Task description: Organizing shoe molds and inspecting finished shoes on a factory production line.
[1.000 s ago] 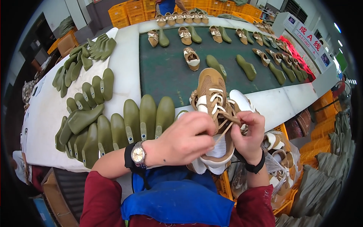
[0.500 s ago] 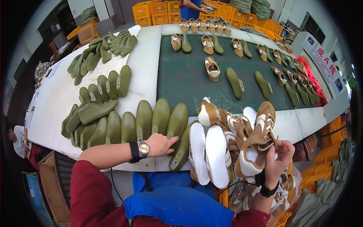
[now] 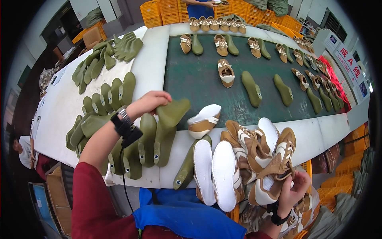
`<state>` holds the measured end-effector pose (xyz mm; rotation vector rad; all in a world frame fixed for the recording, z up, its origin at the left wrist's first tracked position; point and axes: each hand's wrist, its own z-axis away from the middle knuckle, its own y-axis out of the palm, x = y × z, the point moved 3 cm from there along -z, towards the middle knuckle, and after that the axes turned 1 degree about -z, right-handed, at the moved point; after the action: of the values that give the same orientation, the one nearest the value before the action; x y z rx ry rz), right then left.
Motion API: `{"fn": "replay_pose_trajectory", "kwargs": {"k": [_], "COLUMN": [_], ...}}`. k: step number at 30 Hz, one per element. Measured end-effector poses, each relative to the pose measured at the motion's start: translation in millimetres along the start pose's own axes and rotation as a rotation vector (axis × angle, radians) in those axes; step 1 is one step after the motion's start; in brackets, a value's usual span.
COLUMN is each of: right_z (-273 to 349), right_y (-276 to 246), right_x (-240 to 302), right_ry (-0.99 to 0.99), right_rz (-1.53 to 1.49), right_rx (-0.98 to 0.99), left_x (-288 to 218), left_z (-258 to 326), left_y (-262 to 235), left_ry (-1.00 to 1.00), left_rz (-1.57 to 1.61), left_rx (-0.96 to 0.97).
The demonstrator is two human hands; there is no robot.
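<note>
Bright even overhead light, soft shadows, sharp centre, strong fisheye bending, black corners.

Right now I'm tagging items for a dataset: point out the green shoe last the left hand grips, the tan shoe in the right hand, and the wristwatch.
green shoe last [image 3: 172,113], head view, on its sole.
tan shoe [image 3: 278,165], head view, on its upper.
wristwatch [image 3: 124,116], head view, on its band.

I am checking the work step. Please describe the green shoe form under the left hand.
The green shoe form is a smooth olive last, plastic by its look, foot-shaped. The left hand grips its upper end and tilts it. Its lower end, with a small round hole, rests on the white table edge, close against other green lasts.
</note>
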<state>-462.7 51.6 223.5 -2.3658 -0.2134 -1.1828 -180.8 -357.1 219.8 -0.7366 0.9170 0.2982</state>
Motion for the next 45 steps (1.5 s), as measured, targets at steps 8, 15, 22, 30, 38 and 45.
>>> {"fn": "replay_pose_trajectory", "kwargs": {"k": [8, 15, 22, 30, 38, 45], "right_z": [-2.6, -6.2, -5.7, -7.8, -13.2, -47.9], "right_y": [4.4, 5.9, 16.1, 14.3, 11.0, 43.6], "right_x": [-13.9, -23.3, -22.2, -17.0, 1.9, 87.8], "right_ry": [0.058, 0.058, 0.097, 0.097, -0.027, -0.259], "right_rz": [0.054, 0.092, 0.053, 0.069, 0.135, 0.17], "right_rx": [0.03, 0.059, 0.087, 0.101, 0.1, 0.36], "left_x": [-5.6, 38.8, 21.1, 32.8, -11.1, 50.7], "left_z": [-177.0, -239.0, -182.9, -99.1, -41.9, 113.8], "left_y": [29.8, 102.4, 92.5, 107.9, 46.7, -25.8], "left_ry": [0.376, 0.234, 0.21, 0.177, 0.191, 0.272], "left_rz": [-0.653, -0.702, -0.787, -1.242, -0.665, 0.402], "left_rx": [-0.461, -0.192, 0.169, 0.468, 0.014, -0.155]}}
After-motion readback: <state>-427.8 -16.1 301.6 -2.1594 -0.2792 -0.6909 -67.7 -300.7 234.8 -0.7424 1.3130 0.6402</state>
